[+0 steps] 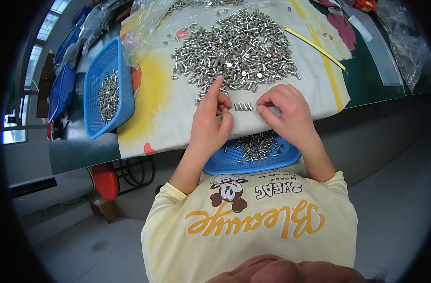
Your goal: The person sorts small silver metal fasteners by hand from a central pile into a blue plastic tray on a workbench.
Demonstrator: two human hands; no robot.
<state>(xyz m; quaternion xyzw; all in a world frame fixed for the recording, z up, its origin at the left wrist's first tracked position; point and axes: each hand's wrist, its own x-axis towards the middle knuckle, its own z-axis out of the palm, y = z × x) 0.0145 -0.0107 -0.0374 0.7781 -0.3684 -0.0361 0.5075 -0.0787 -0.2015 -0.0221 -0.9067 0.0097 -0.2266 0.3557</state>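
Note:
A short row of small silver metal fasteners point(243, 107), like screws or rivets, lies on the cloth between my hands. To its left is my left hand point(210, 117), index finger stretched toward the near edge of a large fastener pile point(239, 47), thumb apart and the other fingers curled. My right hand point(288, 109) is at the row's right end, its thumb and index fingertips drawn close together. Anything between those tips is too small to make out. Below the table edge, a blue basket point(225, 162) at my lap holds more fasteners.
A blue basket point(125, 101) with fasteners stands at the left on the patterned cloth point(163, 127). Clear plastic bags point(144, 23) lie at the far left. A yellow strip point(314, 45) crosses the cloth's right side. A red stool point(105, 181) is under the table's left side.

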